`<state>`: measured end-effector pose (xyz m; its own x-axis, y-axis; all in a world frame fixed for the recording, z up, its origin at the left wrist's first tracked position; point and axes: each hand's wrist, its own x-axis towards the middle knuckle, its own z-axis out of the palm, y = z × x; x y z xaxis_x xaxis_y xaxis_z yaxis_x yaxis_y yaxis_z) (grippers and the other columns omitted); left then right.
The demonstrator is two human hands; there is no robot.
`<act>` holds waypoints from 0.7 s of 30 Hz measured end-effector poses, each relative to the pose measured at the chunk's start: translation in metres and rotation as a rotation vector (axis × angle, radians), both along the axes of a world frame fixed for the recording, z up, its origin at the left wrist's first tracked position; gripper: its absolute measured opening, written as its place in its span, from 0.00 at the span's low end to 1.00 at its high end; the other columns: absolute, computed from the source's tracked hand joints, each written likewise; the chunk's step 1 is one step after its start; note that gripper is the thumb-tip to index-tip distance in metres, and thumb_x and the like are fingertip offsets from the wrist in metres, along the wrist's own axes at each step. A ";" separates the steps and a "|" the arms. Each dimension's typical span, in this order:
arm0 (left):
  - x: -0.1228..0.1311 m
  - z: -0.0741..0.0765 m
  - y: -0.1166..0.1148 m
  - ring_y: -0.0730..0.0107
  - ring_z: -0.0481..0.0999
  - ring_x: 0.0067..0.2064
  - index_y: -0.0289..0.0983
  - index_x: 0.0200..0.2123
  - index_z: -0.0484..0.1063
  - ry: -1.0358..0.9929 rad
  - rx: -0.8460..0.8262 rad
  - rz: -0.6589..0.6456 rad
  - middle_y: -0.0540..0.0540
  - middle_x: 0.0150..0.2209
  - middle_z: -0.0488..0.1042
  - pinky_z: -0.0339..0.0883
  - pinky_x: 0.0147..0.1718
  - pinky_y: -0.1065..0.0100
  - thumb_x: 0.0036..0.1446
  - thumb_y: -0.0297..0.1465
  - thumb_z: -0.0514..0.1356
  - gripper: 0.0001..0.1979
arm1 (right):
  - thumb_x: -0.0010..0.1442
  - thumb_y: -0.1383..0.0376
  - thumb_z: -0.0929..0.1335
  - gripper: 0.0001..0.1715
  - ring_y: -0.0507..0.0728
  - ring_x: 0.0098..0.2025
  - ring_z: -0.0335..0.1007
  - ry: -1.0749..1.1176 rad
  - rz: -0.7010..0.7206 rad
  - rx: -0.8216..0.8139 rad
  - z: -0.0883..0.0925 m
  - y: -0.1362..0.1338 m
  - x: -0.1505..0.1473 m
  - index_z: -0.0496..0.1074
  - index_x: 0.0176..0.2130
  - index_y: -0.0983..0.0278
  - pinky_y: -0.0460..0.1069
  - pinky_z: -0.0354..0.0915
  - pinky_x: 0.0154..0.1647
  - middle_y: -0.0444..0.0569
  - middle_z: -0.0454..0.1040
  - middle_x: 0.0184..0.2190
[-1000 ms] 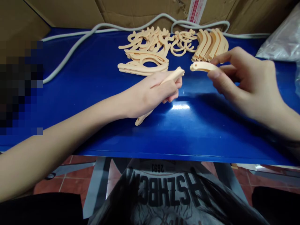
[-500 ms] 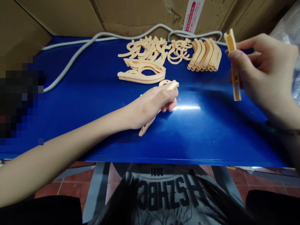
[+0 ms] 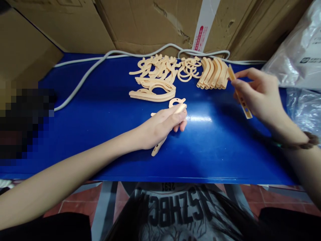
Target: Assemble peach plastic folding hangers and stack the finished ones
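My left hand (image 3: 160, 129) rests on the blue table (image 3: 105, 134), its fingers closed round a long curved peach plastic piece (image 3: 158, 147) whose ends stick out above and below the fist. A small hook-shaped peach piece (image 3: 176, 100) lies just beyond its fingertips. My right hand (image 3: 260, 97) is at the right, pinching a narrow peach plastic strip (image 3: 240, 97) with holes near its lower end, held edge-on next to a row of curved peach pieces (image 3: 213, 77).
Piles of peach plastic parts (image 3: 156, 75) lie at the back of the table, with a stack of larger curved ones (image 3: 150, 93). A grey cable (image 3: 82, 78) runs along the back. Cardboard boxes (image 3: 140, 23) stand behind; plastic bags (image 3: 298, 63) are at the right.
My right hand turned its piece from flat to upright, lifted it, then brought it down and back toward the row of curved pieces. My left hand stayed put on its piece.
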<state>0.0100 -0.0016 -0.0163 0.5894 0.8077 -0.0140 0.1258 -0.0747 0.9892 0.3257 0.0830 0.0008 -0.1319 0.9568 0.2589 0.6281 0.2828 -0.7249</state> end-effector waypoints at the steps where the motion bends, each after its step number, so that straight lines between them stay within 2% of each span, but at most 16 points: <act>1: 0.000 0.000 0.000 0.63 0.68 0.39 0.41 0.34 0.68 0.001 0.001 -0.006 0.48 0.36 0.73 0.61 0.41 0.60 0.77 0.48 0.54 0.21 | 0.68 0.43 0.80 0.27 0.49 0.18 0.65 -0.003 0.047 -0.021 -0.001 -0.006 -0.004 0.78 0.45 0.62 0.47 0.56 0.22 0.40 0.74 0.19; 3: -0.001 0.001 -0.001 0.63 0.69 0.40 0.42 0.34 0.67 0.010 0.009 -0.026 0.48 0.37 0.74 0.62 0.42 0.60 0.77 0.48 0.54 0.21 | 0.65 0.39 0.80 0.30 0.49 0.18 0.62 -0.025 0.128 -0.051 -0.002 -0.017 -0.014 0.79 0.45 0.61 0.48 0.56 0.21 0.38 0.73 0.19; 5: -0.001 0.001 -0.001 0.63 0.70 0.39 0.42 0.34 0.66 0.027 0.025 -0.039 0.48 0.37 0.74 0.64 0.43 0.60 0.78 0.49 0.53 0.22 | 0.71 0.39 0.76 0.29 0.49 0.21 0.60 -0.096 0.241 -0.006 -0.003 -0.028 -0.023 0.81 0.50 0.60 0.49 0.57 0.24 0.38 0.74 0.21; 8: 0.000 0.001 0.000 0.63 0.71 0.39 0.42 0.35 0.66 0.044 0.046 -0.040 0.48 0.36 0.74 0.67 0.44 0.61 0.78 0.50 0.52 0.22 | 0.75 0.40 0.71 0.28 0.51 0.23 0.63 -0.177 0.342 0.082 -0.004 -0.040 -0.032 0.82 0.51 0.60 0.50 0.60 0.27 0.40 0.76 0.23; 11: 0.001 0.001 0.001 0.63 0.72 0.39 0.42 0.36 0.67 0.035 0.035 -0.027 0.49 0.36 0.74 0.69 0.44 0.62 0.76 0.50 0.53 0.21 | 0.77 0.40 0.70 0.28 0.53 0.23 0.67 -0.211 0.386 0.086 -0.005 -0.048 -0.037 0.83 0.54 0.59 0.52 0.61 0.29 0.39 0.75 0.22; 17: 0.001 -0.002 0.003 0.65 0.72 0.37 0.40 0.38 0.71 -0.089 -0.012 -0.008 0.50 0.33 0.74 0.71 0.44 0.64 0.75 0.49 0.58 0.19 | 0.78 0.42 0.69 0.27 0.54 0.22 0.68 -0.219 0.401 0.091 -0.004 -0.053 -0.039 0.84 0.56 0.59 0.52 0.62 0.30 0.39 0.75 0.21; 21: 0.002 -0.005 0.004 0.65 0.77 0.36 0.38 0.39 0.75 -0.123 -0.091 0.010 0.47 0.34 0.79 0.72 0.36 0.66 0.74 0.53 0.61 0.23 | 0.78 0.43 0.69 0.24 0.53 0.23 0.69 -0.183 0.410 0.124 -0.001 -0.055 -0.041 0.81 0.51 0.58 0.52 0.61 0.29 0.40 0.76 0.24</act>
<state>0.0121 0.0021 -0.0213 0.5831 0.8122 -0.0158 0.0035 0.0169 0.9999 0.2845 0.0282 -0.0006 -0.5470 0.7795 0.3053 0.5609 0.6120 -0.5575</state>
